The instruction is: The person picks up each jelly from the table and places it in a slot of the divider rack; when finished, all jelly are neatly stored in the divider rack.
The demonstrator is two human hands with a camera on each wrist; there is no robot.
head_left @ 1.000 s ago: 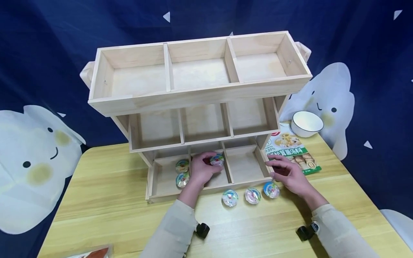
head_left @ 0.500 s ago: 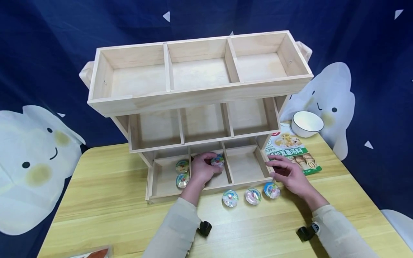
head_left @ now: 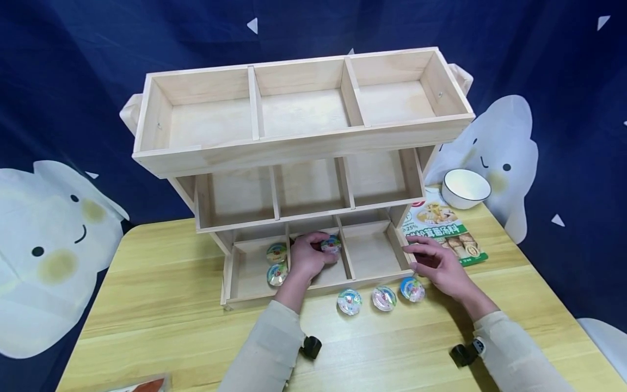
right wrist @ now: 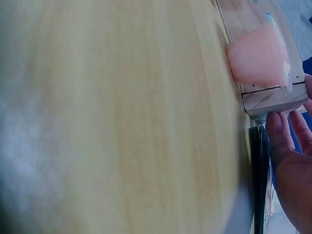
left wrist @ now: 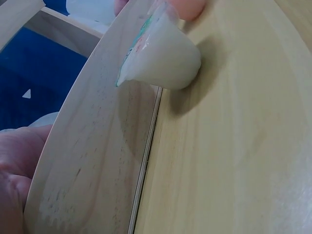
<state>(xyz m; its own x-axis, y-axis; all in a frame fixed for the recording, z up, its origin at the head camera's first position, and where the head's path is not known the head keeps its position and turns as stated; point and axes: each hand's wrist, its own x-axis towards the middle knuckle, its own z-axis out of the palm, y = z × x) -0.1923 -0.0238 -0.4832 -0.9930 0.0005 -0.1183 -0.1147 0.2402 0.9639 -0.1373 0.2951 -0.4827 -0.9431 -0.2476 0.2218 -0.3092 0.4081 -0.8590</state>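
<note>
In the head view my left hand [head_left: 308,258] holds a jelly cup [head_left: 331,244] between thumb and fingers, inside the middle compartment of the bottom tier of the wooden rack [head_left: 303,142]. Two more jelly cups [head_left: 277,263] sit in the left compartment. On the table in front of the rack stand three others in a row: a white jelly cup [left wrist: 170,56], a middle jelly cup [head_left: 384,298] and a pink jelly cup [right wrist: 257,56]. My right hand [head_left: 438,267] touches the bottom tier's right end with fairly straight fingers and holds nothing. The left fingertips are partly hidden.
Right of the rack lies a green and white food packet [head_left: 443,226], with a white bowl [head_left: 466,188] behind it. A red and white package [head_left: 142,385] shows at the front left table edge. The rack's upper tiers overhang the bottom one.
My left hand and the jelly cup have shifted very slightly to the right within the middle compartment. The right hand stays at the rack's end.
</note>
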